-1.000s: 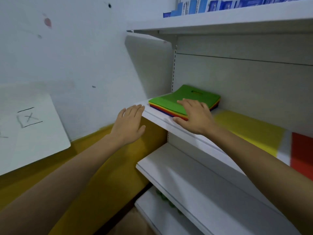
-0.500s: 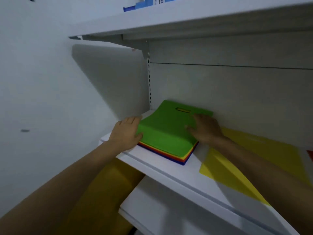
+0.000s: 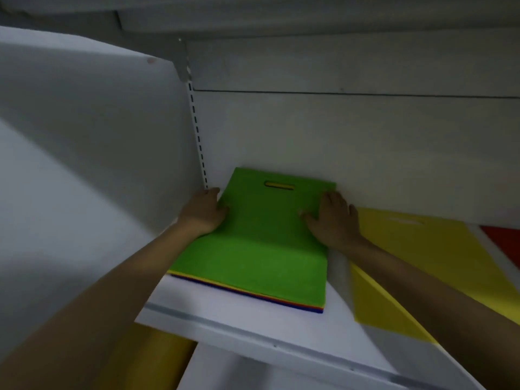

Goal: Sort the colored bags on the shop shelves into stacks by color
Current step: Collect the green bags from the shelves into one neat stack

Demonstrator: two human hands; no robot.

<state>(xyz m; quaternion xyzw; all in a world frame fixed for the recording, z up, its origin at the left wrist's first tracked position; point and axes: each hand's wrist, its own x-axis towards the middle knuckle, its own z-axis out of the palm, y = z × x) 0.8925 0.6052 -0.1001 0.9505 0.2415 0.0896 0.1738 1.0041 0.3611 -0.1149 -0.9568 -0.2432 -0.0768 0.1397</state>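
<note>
A mixed stack of flat bags [image 3: 254, 296] lies in the left back corner of the white shelf [image 3: 225, 313]; yellow, red and blue edges show under its top green bag [image 3: 261, 249], which has a slot handle. The green bag's rear half is bent upward. My left hand [image 3: 203, 213] grips the green bag's left edge, thumb on top. My right hand [image 3: 334, 219] rests flat on its right edge, fingers pointing to the back wall. A yellow bag [image 3: 422, 263] lies flat just right of the stack, partly under my right forearm. A red bag [image 3: 503, 240] shows at the far right.
The shelf's back panel [image 3: 337, 136] stands right behind the stack, and a white side panel [image 3: 84, 136] closes the left. Another shelf [image 3: 281, 15] hangs low overhead. A lower shelf [image 3: 239, 372] juts out below, with a yellow wall [image 3: 146, 361] to its left.
The view has come closer and lower under the upper shelf. Both hands slid farther back along the green bag's sides, toward its handle end.
</note>
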